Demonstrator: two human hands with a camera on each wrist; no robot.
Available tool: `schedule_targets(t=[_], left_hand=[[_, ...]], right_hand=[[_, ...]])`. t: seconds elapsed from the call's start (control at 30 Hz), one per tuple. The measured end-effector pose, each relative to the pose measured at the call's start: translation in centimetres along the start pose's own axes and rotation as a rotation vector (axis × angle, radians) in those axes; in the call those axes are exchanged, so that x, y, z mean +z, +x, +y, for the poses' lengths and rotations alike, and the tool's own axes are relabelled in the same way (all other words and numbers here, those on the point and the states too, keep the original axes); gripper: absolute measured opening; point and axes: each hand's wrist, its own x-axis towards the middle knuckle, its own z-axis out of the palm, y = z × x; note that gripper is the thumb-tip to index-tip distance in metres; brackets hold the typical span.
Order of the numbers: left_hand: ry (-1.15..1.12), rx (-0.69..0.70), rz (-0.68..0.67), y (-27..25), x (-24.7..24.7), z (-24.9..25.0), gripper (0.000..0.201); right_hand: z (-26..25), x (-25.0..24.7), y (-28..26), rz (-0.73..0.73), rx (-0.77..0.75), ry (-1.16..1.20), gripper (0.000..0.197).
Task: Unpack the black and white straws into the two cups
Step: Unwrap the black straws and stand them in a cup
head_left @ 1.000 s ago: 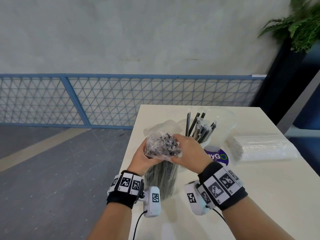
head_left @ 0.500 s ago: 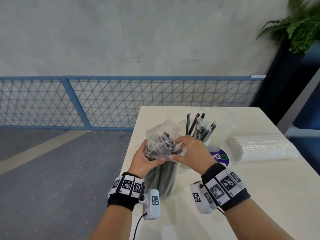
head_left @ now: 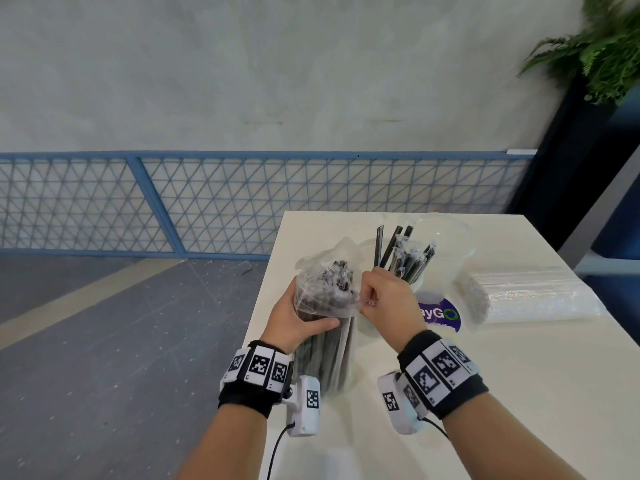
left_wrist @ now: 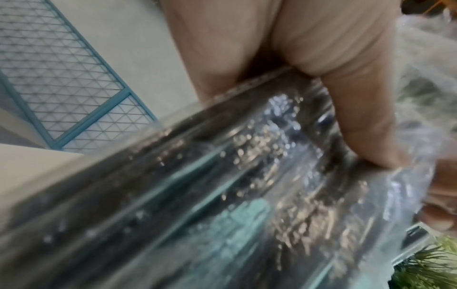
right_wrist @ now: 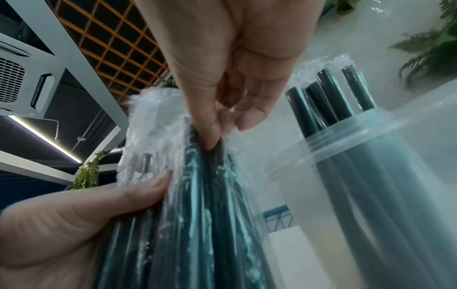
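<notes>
A clear plastic bag of black straws point(head_left: 325, 327) stands upright near the table's left edge. My left hand point(head_left: 298, 315) grips the bag point(left_wrist: 247, 185) around its upper part. My right hand point(head_left: 379, 297) pinches the bag's right side near the top, thumb and fingers point(right_wrist: 215, 135) closed on a straw through the film point(right_wrist: 197, 195). Right behind stands a clear cup point(head_left: 420, 282) with several wrapped black straws point(head_left: 403, 256) in it, also seen as a frosted cup point(right_wrist: 371, 185). A second clear cup point(head_left: 450, 244) stands behind it. A pack of white straws point(head_left: 526, 294) lies flat to the right.
The white table point(head_left: 485, 393) ends just left of the bag, with grey floor below. A blue mesh fence point(head_left: 242, 202) runs along the wall behind. A potted fern on a dark stand point(head_left: 602, 50) is at the far right corner.
My right hand has slid from the top of the bag to its right side and now pinches there. The left hand keeps its grip on the bag.
</notes>
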Motion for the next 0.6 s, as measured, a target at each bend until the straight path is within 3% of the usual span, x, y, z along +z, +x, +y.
schedule_targets(t=[0.13, 0.27, 0.37, 0.53, 0.6], left_hand=[[-0.012, -0.009, 0.052, 0.37, -0.37, -0.61, 0.061], [-0.029, -0.019, 0.000, 0.41, -0.61, -0.69, 0.063], [-0.039, -0.010, -0.018, 0.42, -0.56, -0.67, 0.063], [-0.012, 0.011, 0.020, 0.54, -0.43, -0.73, 0.061], [-0.001, 0.015, 0.037, 0.60, -0.40, -0.79, 0.061]], right_hand=[[0.29, -0.31, -0.11, -0.044, -0.031, 0.017, 0.017], [0.52, -0.27, -0.40, -0.078, 0.000, 0.058, 0.014], [0.80, -0.25, -0.41, -0.044, -0.064, 0.048, 0.008], [0.29, 0.13, -0.25, -0.002, -0.092, -0.079, 0.026], [-0.10, 0.15, 0.05, -0.029, -0.146, -0.136, 0.023]])
